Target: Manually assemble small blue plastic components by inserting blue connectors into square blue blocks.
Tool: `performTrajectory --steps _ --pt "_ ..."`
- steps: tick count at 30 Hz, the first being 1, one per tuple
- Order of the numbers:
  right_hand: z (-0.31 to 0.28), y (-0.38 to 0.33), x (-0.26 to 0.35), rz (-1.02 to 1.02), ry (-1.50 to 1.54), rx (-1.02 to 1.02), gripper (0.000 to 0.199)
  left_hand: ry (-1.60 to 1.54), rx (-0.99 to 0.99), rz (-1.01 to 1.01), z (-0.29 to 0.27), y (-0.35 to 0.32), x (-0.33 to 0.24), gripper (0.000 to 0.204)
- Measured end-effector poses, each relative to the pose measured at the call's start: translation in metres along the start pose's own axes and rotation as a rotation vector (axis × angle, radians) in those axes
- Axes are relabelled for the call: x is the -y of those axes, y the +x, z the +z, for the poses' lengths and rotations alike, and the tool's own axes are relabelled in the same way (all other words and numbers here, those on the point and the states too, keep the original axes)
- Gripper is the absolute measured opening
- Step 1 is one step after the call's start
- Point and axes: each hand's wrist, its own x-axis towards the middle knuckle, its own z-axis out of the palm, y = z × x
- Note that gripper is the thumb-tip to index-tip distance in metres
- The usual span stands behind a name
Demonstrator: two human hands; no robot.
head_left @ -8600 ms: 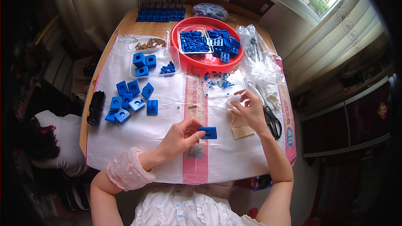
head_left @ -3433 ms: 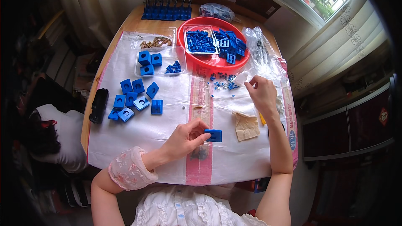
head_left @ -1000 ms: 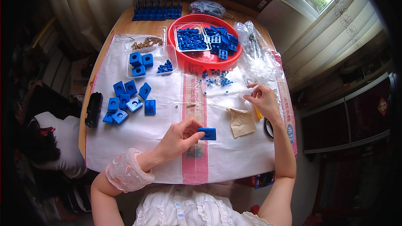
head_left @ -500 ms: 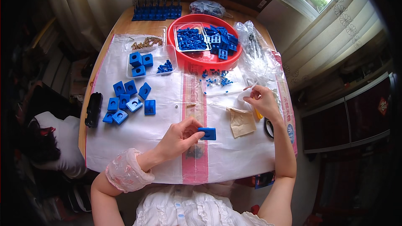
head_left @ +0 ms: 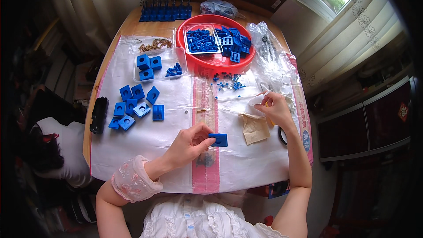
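Observation:
My left hand (head_left: pixel 187 146) pinches a flat blue plastic block (head_left: pixel 221 140) between thumb and fingers, above the pink stripe of the table cover. The block has a dark opening, partly hidden by my thumb. My right hand (head_left: pixel 276 109) has its fingertips pinched together at a small white, cup-like piece (head_left: pixel 256 100). Whatever sits between those fingertips is too small to make out. Just below lies a folded brown paper (head_left: pixel 255 129). Something yellow and a black ring (head_left: pixel 282 135) are partly covered by my right hand and wrist.
Several blue blocks with round holes (head_left: pixel 131 105) lie at left, beside a black case (head_left: pixel 99 115). Behind stand clear boxes (head_left: pixel 183 71) holding blue parts and brass-coloured pieces. A red basin (head_left: pixel 244 67) holds more blue parts. Tiny blue bits (head_left: pixel 229 81) and plastic bags (head_left: pixel 269 57) lie nearby.
My right hand has shifted slightly and its fingertips are tilted a little differently at the white piece. My left hand and the blue block stay nearly in place.

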Motion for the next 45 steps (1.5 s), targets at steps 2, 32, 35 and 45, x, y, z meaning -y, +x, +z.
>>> performTrajectory --steps 2,32,35,45 --pt "0.000 0.000 -0.001 0.002 -0.003 0.001 0.026 -0.003 0.004 -0.005 0.000 0.000 -0.002 0.014" --pt "-0.039 -0.044 0.056 0.043 -0.523 -0.032 0.015 -0.018 -0.004 -0.019 -0.002 -0.003 -0.008 0.013" --pt "-0.014 -0.051 0.073 -0.232 -0.396 -0.023 0.011 -0.024 -0.028 0.044 -0.001 -0.002 0.003 0.013" --pt "0.075 -0.003 0.071 -0.554 -0.576 0.015 0.007 -0.057 -0.122 0.107 -0.005 0.001 -0.004 0.011"
